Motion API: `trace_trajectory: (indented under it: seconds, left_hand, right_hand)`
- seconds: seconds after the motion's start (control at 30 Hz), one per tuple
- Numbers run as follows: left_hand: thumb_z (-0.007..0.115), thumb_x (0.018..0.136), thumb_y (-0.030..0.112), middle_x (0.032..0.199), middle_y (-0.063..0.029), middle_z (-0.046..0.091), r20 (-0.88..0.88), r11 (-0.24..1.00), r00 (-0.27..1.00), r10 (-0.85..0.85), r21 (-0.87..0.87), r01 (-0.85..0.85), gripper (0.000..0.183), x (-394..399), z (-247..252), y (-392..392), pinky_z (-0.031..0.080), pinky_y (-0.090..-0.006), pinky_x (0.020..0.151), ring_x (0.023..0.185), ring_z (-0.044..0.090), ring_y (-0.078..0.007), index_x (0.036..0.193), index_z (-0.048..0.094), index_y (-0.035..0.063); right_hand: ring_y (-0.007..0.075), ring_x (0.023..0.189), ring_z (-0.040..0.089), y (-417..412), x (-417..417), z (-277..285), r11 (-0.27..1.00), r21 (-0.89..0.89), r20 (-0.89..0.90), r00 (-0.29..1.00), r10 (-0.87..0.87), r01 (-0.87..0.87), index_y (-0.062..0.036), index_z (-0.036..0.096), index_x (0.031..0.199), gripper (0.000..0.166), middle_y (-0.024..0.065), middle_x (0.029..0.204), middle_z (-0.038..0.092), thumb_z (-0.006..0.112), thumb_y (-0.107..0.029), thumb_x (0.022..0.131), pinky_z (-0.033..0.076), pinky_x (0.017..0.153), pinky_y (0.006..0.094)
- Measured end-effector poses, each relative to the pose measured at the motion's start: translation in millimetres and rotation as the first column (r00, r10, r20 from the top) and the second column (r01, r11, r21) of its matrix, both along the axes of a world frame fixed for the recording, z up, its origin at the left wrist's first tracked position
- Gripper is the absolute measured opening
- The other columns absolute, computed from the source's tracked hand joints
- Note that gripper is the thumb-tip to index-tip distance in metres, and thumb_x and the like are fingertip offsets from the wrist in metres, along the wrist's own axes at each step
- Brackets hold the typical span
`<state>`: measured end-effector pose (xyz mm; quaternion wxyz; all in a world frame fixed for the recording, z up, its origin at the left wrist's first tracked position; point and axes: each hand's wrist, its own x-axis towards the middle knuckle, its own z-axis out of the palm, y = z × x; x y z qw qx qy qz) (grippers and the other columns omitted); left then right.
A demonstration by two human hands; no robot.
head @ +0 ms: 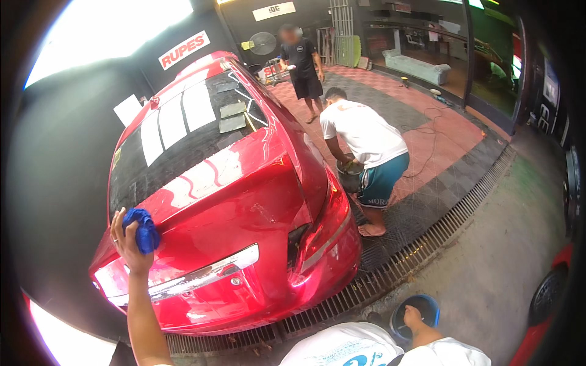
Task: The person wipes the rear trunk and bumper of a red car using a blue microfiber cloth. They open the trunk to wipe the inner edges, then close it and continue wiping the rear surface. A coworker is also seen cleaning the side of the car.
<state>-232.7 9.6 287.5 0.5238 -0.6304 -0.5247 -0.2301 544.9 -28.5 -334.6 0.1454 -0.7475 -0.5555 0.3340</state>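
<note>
My left hand grips a crumpled blue cloth at the left end of the rear edge of a red car's trunk lid. The palm and part of the cloth face me. Below it, a chrome strip crosses the trunk. At the lower right, my right hand is over a blue-rimmed bucket, its fingers curled; whether it holds the bucket's handle is not clear. Grey pads lie on the rear window.
A co-worker in a white shirt bends over a dark bucket beside the car. Another person stands farther back. A metal drain grate curves behind the car. A cable lies on the tiled floor. Another red vehicle is at the right edge.
</note>
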Motion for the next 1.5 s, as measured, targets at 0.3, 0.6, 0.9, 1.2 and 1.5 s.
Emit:
trace_trajectory:
  seconds: [0.3, 0.6, 0.9, 1.2, 1.5]
  left_hand:
    - [0.077, 0.089, 0.019, 0.144, -0.0248, 0.064, 0.015, 0.975, 0.992, -0.129, -0.180, 0.129, 0.042, -40.7, 2.6, -33.8, 0.059, -0.0556, 0.099, 0.122, 0.070, -0.0497, 0.128, 0.067, 0.0075]
    - [0.082, 0.076, 0.003, 0.153, -0.0210, 0.060, 0.400, 0.928, 0.915, 0.046, -0.357, 0.109, 0.057, -85.2, 15.1, -80.7, 0.051, -0.0508, 0.114, 0.135, 0.063, -0.0439, 0.131, 0.075, 0.0149]
    - [0.090, 0.085, 0.036, 0.126, -0.0172, 0.073, 0.463, 0.985, 0.877, 0.130, -0.165, -0.059, 0.043, -69.0, 11.3, -52.5, 0.056, -0.0460, 0.096, 0.112, 0.071, -0.0401, 0.099, 0.066, 0.0037]
    - [0.091, 0.073, 0.019, 0.115, -0.0167, 0.075, 0.328, 0.984, 0.944, 0.040, -0.177, 0.020, 0.037, 115.4, 2.4, 74.7, 0.059, -0.0501, 0.092, 0.108, 0.071, -0.0404, 0.106, 0.077, 0.0082]
    - [0.079, 0.086, 0.027, 0.105, -0.0144, 0.079, 0.580, 0.962, 0.778, 0.243, -0.245, -0.118, 0.028, 34.3, 13.2, 68.8, 0.061, -0.0502, 0.086, 0.100, 0.076, -0.0386, 0.111, 0.080, 0.0147]
  right_hand:
    - [0.0406, 0.149, 0.050, -127.9, -42.3, 37.9, 0.917, 0.140, 0.014, 0.925, -0.380, 0.375, -0.0034, 0.051, 0.159, 0.048, 0.0277, 0.158, 0.054, 0.039, -0.013, 0.114, 0.037, 0.127, 0.0439]
    - [0.0311, 0.149, 0.049, -85.9, -0.2, 66.1, 0.691, -0.198, -0.457, 0.558, -0.693, 0.695, -0.0160, 0.044, 0.166, 0.050, 0.0175, 0.165, 0.048, 0.037, -0.018, 0.117, 0.044, 0.119, 0.0464]
    - [0.0262, 0.148, 0.048, 23.4, -18.3, 162.1, 0.775, -0.402, -0.877, 0.039, -0.479, 0.487, -0.0286, 0.053, 0.161, 0.047, 0.0032, 0.169, 0.045, 0.045, -0.035, 0.115, 0.046, 0.111, 0.0600]
    - [0.0224, 0.154, 0.047, 205.0, -245.5, 465.4, 0.622, 0.662, -0.513, 0.352, 0.783, -0.417, -0.0092, 0.047, 0.165, 0.049, 0.0093, 0.167, 0.051, 0.045, -0.023, 0.118, 0.035, 0.127, 0.0362]
    - [0.0256, 0.154, 0.049, 264.9, -407.4, 523.9, -0.682, 0.406, 0.911, 0.212, 0.354, -0.608, -0.0154, 0.061, 0.150, 0.051, 0.0065, 0.162, 0.057, 0.058, -0.020, 0.100, 0.034, 0.130, 0.0550]
